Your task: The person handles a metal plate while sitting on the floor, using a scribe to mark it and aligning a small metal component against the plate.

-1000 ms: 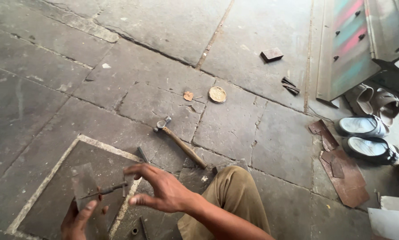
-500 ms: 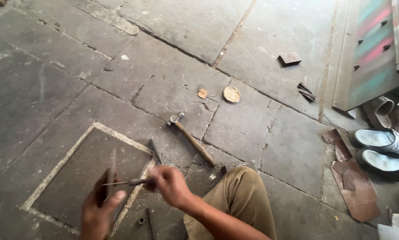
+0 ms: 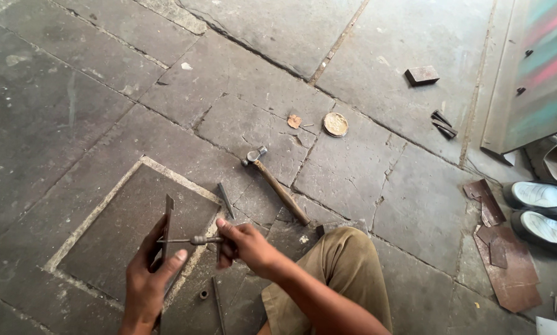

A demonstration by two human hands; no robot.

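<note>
we held the flat metal strip (image 3: 167, 231) upright in our left hand (image 3: 147, 279), fingers closed round it; the thin rod (image 3: 188, 240) ran crosswise through it, its long axis pointing right into our right hand (image 3: 247, 244), pinched shut on its end, above the stone floor (image 3: 105, 93)

My left hand (image 3: 149, 273) grips a flat metal strip (image 3: 167, 229) upright; my right hand (image 3: 248, 245) pinches a thin rod (image 3: 188, 240) run through it. A hammer (image 3: 277, 185) lies nearby on the stone floor (image 3: 105, 93).
</note>
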